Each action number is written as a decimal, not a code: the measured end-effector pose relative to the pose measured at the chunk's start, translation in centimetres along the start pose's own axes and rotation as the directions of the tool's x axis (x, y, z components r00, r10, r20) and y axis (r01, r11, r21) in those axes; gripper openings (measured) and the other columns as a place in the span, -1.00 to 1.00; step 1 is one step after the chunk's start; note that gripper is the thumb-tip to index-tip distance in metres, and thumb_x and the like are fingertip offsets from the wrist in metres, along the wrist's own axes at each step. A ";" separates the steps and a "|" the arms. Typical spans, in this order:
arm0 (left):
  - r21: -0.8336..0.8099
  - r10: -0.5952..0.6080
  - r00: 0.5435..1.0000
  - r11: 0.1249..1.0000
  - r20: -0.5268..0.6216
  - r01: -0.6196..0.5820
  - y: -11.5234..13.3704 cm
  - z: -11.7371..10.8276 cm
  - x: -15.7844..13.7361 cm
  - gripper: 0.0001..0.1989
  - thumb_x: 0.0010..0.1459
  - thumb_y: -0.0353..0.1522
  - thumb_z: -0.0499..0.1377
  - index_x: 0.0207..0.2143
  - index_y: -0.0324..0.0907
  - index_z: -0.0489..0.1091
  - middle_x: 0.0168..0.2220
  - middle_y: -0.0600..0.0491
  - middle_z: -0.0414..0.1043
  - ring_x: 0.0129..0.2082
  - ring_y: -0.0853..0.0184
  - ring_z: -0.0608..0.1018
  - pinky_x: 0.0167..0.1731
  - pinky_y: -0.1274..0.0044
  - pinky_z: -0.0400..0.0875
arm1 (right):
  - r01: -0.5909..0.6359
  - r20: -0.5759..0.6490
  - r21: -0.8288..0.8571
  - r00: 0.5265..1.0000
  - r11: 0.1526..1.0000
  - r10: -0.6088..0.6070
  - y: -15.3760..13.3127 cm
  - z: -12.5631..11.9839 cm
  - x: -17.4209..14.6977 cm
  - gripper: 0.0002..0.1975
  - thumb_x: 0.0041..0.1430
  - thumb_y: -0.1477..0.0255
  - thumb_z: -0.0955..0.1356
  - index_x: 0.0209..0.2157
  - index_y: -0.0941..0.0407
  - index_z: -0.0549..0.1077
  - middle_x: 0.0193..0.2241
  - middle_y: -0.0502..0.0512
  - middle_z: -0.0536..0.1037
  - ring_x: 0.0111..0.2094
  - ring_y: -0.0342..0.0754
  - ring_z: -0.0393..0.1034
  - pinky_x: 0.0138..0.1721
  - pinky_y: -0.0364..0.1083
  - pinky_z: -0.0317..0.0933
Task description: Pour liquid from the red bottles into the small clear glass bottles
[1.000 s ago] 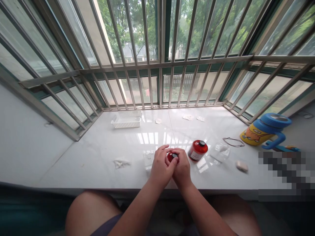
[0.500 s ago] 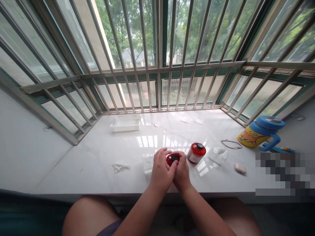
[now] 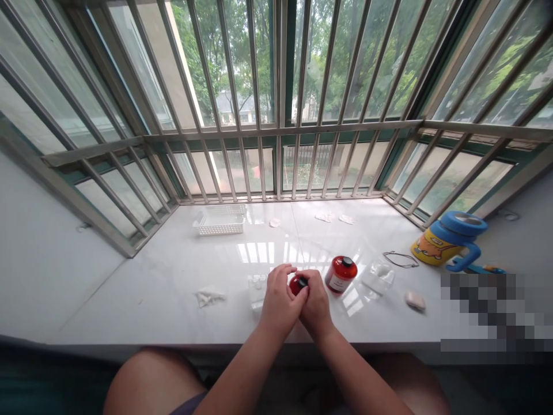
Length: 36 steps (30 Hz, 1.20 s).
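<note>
Both my hands are wrapped round a red bottle with a black cap. My left hand covers its left side, fingers curled over. From the right, my right hand closes round the same bottle; most of its body is hidden by my fingers. A second red bottle with a black cap and a white label stands upright just right of my right hand. Partly behind my left hand lies a clear plastic piece. Crumpled clear plastic rests to the right of the standing bottle.
A white perforated basket sits at the back left of the white ledge. A crumpled wrapper lies at left. On the right are a thin cord loop, a small pinkish object and a blue-yellow mug. Metal bars line the windows.
The view has shifted slightly. Both hands stay round the red bottle, which looks a little more covered, its cap tilted differently between the fingers.
</note>
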<state>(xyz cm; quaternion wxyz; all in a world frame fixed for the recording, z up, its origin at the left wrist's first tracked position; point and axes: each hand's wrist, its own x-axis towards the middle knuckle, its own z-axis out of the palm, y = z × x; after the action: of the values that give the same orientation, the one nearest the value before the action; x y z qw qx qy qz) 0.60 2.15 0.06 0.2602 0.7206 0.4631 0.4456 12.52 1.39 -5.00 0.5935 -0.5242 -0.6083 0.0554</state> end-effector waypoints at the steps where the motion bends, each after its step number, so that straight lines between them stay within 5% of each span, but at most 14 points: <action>1: -0.001 -0.011 1.000 1.000 0.011 0.011 0.1 -0.1 0.1 -0.61 0.14 -0.46 0.35 0.03 -0.10 0.47 0.16 -0.10 0.47 0.24 0.05 0.49 0.28 0.04 0.40 | -0.005 -0.021 -0.004 1.000 1.000 0.005 0.0 0.0 0.0 -0.67 0.28 0.34 0.47 0.00 0.04 0.34 -0.16 0.09 0.48 -0.24 0.01 0.50 -0.23 0.03 0.47; 9: -0.033 -0.024 0.999 0.999 0.034 0.025 0.9 -0.1 0.5 -0.77 0.12 -0.48 0.39 -0.15 -0.11 0.58 0.14 -0.10 0.49 0.23 0.06 0.49 0.26 0.09 0.39 | 0.057 -0.120 -0.024 0.991 0.998 -0.060 0.2 0.4 -0.1 -0.57 0.33 0.31 0.43 0.11 0.05 0.23 -0.15 0.15 0.49 -0.25 0.04 0.53 -0.29 0.04 0.51; 18: -0.042 -0.060 0.996 0.997 -0.062 0.058 1.1 0.8 1.1 -0.75 0.01 -0.50 0.44 -0.38 -0.14 0.41 -0.09 -0.01 0.54 0.02 0.14 0.56 0.06 0.25 0.48 | 0.060 -0.107 -0.004 0.992 0.998 -0.060 0.0 0.3 -0.1 -0.63 0.34 0.43 0.40 0.10 0.02 0.25 -0.12 0.13 0.48 -0.18 0.04 0.53 -0.24 0.05 0.52; 25: -0.102 0.058 0.986 0.994 0.157 -0.042 0.9 -1.2 0.2 -0.59 0.22 -0.49 0.26 0.10 -0.03 0.47 0.02 -0.02 0.57 0.04 0.17 0.60 0.08 0.29 0.54 | 0.065 -0.113 -0.038 0.991 0.997 -0.069 0.2 0.3 -0.2 -0.46 0.24 0.33 0.49 0.15 0.02 0.23 -0.13 0.13 0.45 -0.22 0.07 0.51 -0.27 0.07 0.51; 32: -0.050 0.076 0.989 0.996 0.127 -0.070 0.4 -2.5 0.2 -0.62 0.16 -0.51 0.31 0.02 -0.05 0.51 -0.03 -0.01 0.59 0.02 0.15 0.60 0.07 0.26 0.56 | 0.045 -0.103 0.010 0.994 0.999 -0.044 0.6 0.7 -0.4 -0.45 0.24 0.39 0.49 0.15 0.03 0.21 -0.09 0.13 0.42 -0.16 0.06 0.52 -0.21 0.06 0.52; 36: -0.069 0.120 0.976 0.992 0.180 -0.109 0.5 -1.9 0.5 -0.50 0.19 -0.51 0.30 0.16 -0.03 0.46 0.13 -0.04 0.55 0.17 0.13 0.54 0.24 0.19 0.46 | 0.075 -0.107 -0.040 0.991 0.996 -0.078 0.7 0.5 -0.5 -0.44 0.24 0.37 0.49 0.16 0.05 0.20 -0.09 0.16 0.43 -0.18 0.07 0.50 -0.22 0.07 0.50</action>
<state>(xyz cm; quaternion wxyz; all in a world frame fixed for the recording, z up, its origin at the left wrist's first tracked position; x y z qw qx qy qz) -0.81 2.27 1.55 0.2970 0.7761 0.3815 0.4049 12.40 1.63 -5.97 0.6177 -0.5132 -0.5958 -0.0068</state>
